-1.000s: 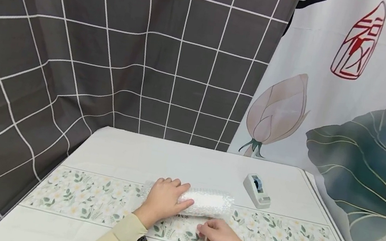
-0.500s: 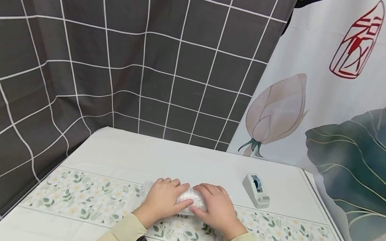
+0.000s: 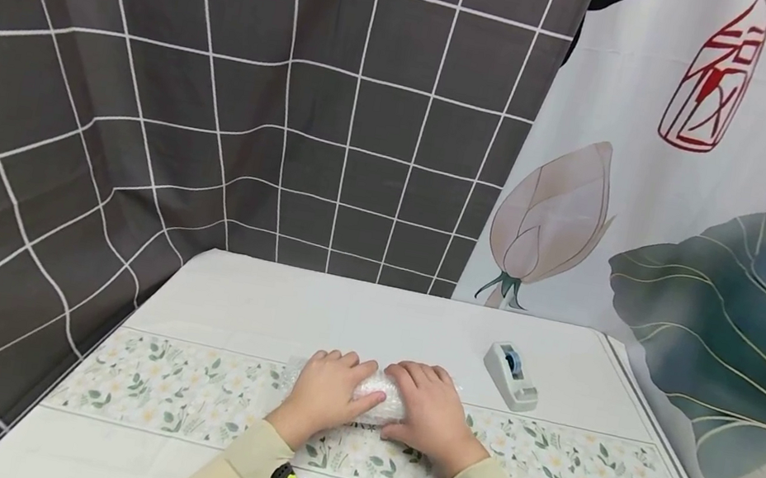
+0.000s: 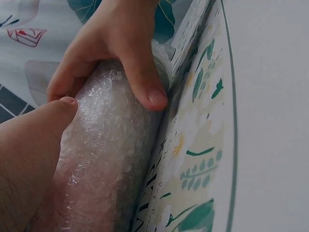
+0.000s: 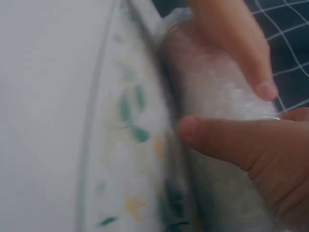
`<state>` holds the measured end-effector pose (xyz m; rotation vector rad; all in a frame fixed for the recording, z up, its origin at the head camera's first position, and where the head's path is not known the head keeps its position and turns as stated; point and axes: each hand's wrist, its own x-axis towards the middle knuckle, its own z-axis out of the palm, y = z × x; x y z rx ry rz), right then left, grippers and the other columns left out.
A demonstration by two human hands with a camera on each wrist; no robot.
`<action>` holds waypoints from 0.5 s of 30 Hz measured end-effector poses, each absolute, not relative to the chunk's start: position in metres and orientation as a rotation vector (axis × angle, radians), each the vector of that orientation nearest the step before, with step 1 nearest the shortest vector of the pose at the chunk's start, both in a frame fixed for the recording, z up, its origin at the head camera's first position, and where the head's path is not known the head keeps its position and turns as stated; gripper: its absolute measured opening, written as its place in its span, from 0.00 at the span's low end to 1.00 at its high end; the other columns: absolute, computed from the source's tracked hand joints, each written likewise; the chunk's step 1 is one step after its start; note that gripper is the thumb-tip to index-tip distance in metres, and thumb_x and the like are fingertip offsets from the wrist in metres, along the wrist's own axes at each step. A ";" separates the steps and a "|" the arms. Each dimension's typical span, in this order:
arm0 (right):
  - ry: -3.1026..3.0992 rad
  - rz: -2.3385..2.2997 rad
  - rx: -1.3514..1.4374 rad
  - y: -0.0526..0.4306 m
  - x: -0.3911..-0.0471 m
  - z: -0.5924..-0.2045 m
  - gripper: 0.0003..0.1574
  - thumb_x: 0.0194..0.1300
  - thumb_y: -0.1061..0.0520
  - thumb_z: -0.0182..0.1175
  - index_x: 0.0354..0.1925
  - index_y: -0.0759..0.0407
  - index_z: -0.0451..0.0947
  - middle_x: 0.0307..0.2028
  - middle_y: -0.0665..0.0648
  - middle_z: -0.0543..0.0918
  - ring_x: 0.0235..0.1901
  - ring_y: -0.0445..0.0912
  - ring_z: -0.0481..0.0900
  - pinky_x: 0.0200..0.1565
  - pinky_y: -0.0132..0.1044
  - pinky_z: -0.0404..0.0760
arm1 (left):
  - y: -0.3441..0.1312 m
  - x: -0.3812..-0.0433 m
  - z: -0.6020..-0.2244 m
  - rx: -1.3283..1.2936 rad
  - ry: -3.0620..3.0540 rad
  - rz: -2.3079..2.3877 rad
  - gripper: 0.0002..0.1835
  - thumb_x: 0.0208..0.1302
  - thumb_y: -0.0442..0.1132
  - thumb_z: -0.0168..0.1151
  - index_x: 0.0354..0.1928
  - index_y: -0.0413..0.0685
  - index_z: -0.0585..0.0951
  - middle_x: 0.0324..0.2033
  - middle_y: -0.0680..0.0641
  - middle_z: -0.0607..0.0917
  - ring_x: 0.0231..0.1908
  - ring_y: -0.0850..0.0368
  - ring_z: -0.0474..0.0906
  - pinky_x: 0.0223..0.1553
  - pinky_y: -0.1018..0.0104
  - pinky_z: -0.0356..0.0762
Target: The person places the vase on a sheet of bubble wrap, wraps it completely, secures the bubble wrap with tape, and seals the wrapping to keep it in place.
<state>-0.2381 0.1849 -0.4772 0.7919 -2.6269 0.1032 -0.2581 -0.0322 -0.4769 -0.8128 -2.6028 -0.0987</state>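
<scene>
A roll-shaped bundle in clear bubble wrap (image 3: 375, 407) lies crosswise on the table; whatever is inside cannot be made out. My left hand (image 3: 323, 392) grips it left of centre, its fingers over the far side. My right hand (image 3: 432, 414) holds it on the right, with the thumb on the near side. In the left wrist view the bubble wrap (image 4: 108, 140) looks shiny and curved, and the right hand (image 4: 116, 34) arches over its far end. The right wrist view is blurred; there the right thumb (image 5: 212, 135) lies across the bundle.
A white tape dispenser (image 3: 511, 378) with a blue core stands behind and to the right of the bundle. The white table cover (image 3: 253, 302) has a floral band across it. A dark checked curtain (image 3: 313, 111) and a lotus-print curtain (image 3: 625, 227) hang behind.
My right hand, low and beside the bundle a second ago, has come up and forward onto its right part. Its thumb has since moved slightly down the near side. The left hand stays in place.
</scene>
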 end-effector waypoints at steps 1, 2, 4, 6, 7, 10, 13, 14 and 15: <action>-2.651 0.149 0.804 0.186 -0.238 -0.474 0.60 0.41 0.27 0.77 0.66 0.51 0.71 0.60 0.53 0.78 0.60 0.51 0.76 0.63 0.55 0.70 | -0.033 -0.258 -0.476 -0.816 -2.604 -0.096 0.32 0.70 0.72 0.43 0.59 0.62 0.81 0.43 0.51 0.86 0.41 0.50 0.83 0.45 0.51 0.79; -2.682 0.205 0.817 0.188 -0.238 -0.470 0.60 0.42 0.27 0.76 0.67 0.52 0.71 0.61 0.54 0.78 0.61 0.52 0.76 0.64 0.55 0.69 | -0.033 -0.258 -0.476 -0.818 -2.606 -0.093 0.33 0.70 0.72 0.42 0.60 0.62 0.81 0.43 0.51 0.86 0.41 0.50 0.83 0.46 0.51 0.79; -2.729 0.299 0.841 0.194 -0.240 -0.464 0.59 0.45 0.28 0.75 0.69 0.54 0.70 0.62 0.56 0.78 0.62 0.53 0.75 0.65 0.56 0.68 | -0.034 -0.258 -0.475 -0.820 -2.613 -0.085 0.33 0.70 0.72 0.42 0.61 0.61 0.80 0.44 0.51 0.86 0.42 0.50 0.83 0.47 0.51 0.79; -2.743 0.386 0.869 0.203 -0.244 -0.459 0.57 0.49 0.31 0.73 0.69 0.55 0.69 0.63 0.57 0.79 0.62 0.54 0.76 0.66 0.56 0.68 | -0.034 -0.258 -0.475 -0.821 -2.623 -0.081 0.34 0.69 0.73 0.43 0.63 0.60 0.79 0.45 0.50 0.86 0.43 0.50 0.83 0.48 0.51 0.78; -2.742 0.440 0.882 0.209 -0.247 -0.458 0.54 0.51 0.33 0.72 0.70 0.56 0.69 0.63 0.57 0.79 0.62 0.54 0.76 0.66 0.56 0.69 | -0.034 -0.258 -0.474 -0.822 -2.630 -0.083 0.35 0.69 0.73 0.43 0.63 0.60 0.79 0.45 0.50 0.85 0.44 0.50 0.83 0.48 0.51 0.78; -2.723 0.749 0.892 0.231 -0.251 -0.459 0.40 0.61 0.47 0.65 0.68 0.59 0.71 0.62 0.58 0.79 0.63 0.56 0.75 0.66 0.56 0.69 | -0.033 -0.258 -0.473 -0.829 -2.647 -0.093 0.38 0.66 0.76 0.44 0.64 0.59 0.78 0.46 0.50 0.85 0.44 0.50 0.83 0.49 0.51 0.77; -2.677 1.121 0.799 0.252 -0.250 -0.464 0.29 0.64 0.64 0.55 0.64 0.59 0.76 0.61 0.58 0.80 0.63 0.55 0.75 0.64 0.49 0.71 | -0.033 -0.258 -0.474 -0.839 -2.657 -0.104 0.39 0.64 0.77 0.44 0.62 0.58 0.79 0.44 0.49 0.84 0.43 0.50 0.82 0.47 0.51 0.77; -2.658 1.225 0.758 0.257 -0.250 -0.466 0.29 0.63 0.69 0.52 0.62 0.58 0.78 0.60 0.58 0.81 0.62 0.54 0.76 0.63 0.46 0.73 | -0.033 -0.258 -0.473 -0.840 -2.656 -0.106 0.39 0.64 0.77 0.45 0.62 0.58 0.79 0.44 0.49 0.84 0.42 0.50 0.82 0.47 0.51 0.77; -2.645 1.298 0.726 0.261 -0.250 -0.468 0.31 0.61 0.72 0.49 0.61 0.58 0.79 0.60 0.58 0.81 0.60 0.53 0.77 0.59 0.43 0.75 | -0.033 -0.257 -0.473 -0.838 -2.655 -0.105 0.39 0.64 0.77 0.45 0.61 0.58 0.79 0.43 0.49 0.84 0.42 0.51 0.82 0.47 0.51 0.77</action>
